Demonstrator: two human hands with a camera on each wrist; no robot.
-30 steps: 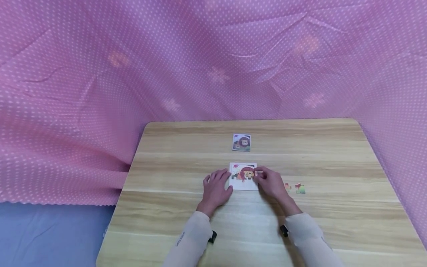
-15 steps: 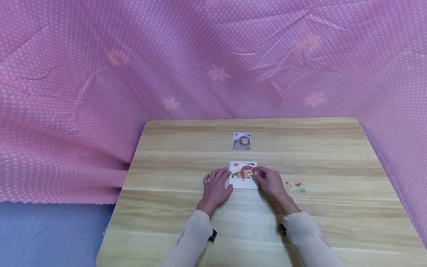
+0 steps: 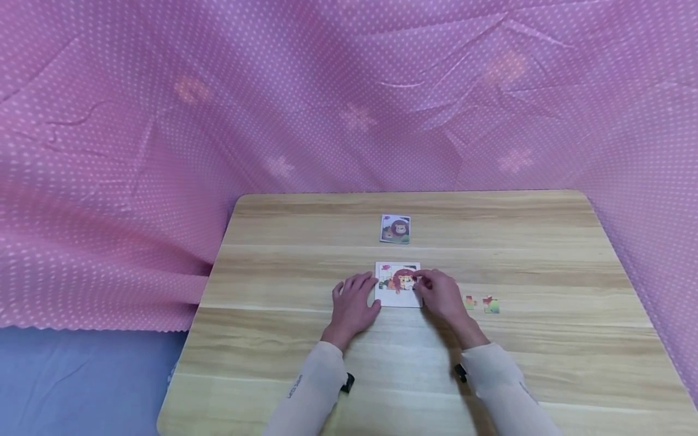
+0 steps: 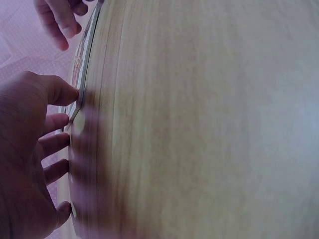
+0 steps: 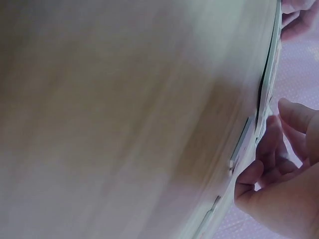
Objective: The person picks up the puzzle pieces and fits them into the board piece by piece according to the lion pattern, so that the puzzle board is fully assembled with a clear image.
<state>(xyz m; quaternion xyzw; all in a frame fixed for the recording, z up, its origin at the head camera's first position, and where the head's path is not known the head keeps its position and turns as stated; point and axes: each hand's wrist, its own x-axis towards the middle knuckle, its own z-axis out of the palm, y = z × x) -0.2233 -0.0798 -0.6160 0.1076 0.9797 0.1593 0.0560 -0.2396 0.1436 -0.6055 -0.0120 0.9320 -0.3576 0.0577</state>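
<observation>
A white puzzle board with a partly assembled lion picture lies on the table. Along its left edge rests my left hand, fingers spread; in the left wrist view its thumb touches the board's rim. My right hand is at the board's right side, pinching a small puzzle piece at the lion's mane, mostly hidden by the fingertips. From the right wrist, the thumb of that hand hovers by the board's edge with the other fingers curled in.
Two loose puzzle pieces, a small one and a larger green and red one, lie right of my right hand. Behind the board lies a lion picture card. A pink dotted cloth hangs beyond the wooden table.
My right hand's fingertips have shifted slightly left at the board's right side. The left hand stays at the left edge, and the loose pieces lie where they were.
</observation>
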